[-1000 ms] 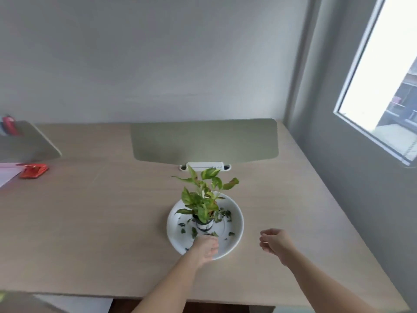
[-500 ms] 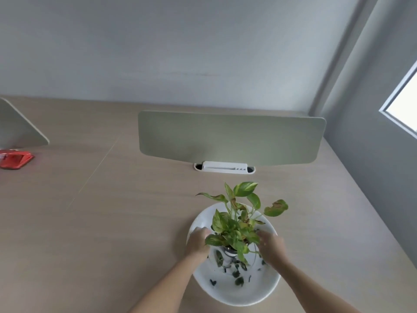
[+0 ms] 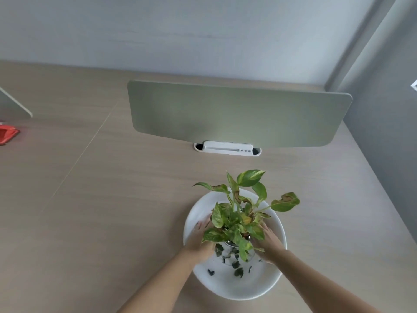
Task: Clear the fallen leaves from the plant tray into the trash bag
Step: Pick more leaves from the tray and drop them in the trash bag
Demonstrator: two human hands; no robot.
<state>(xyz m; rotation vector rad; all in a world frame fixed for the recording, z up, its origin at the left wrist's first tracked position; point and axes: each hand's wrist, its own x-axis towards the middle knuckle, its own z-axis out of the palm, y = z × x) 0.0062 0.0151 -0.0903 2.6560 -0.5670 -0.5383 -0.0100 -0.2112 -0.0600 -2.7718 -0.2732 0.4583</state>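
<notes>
A white round plant tray [image 3: 234,288] sits on the wooden desk near the front edge. In its middle stands a small potted plant [image 3: 239,220] with green and yellow leaves; the pot is mostly hidden under the foliage. Several dark fallen leaves [image 3: 235,265] lie on the tray's near side. My left hand [image 3: 199,239] presses against the pot's left side and my right hand [image 3: 268,242] against its right side, so the pot is held between them. No trash bag is in view.
A grey-green desk divider panel [image 3: 237,114] stands behind the tray on a white clamp [image 3: 228,148]. A red object [image 3: 8,136] lies at the far left edge. A grey wall [image 3: 381,154] borders the desk on the right.
The view has moved closer to the tray. Both hands have moved in from the tray's front rim and the desk to either side of the pot.
</notes>
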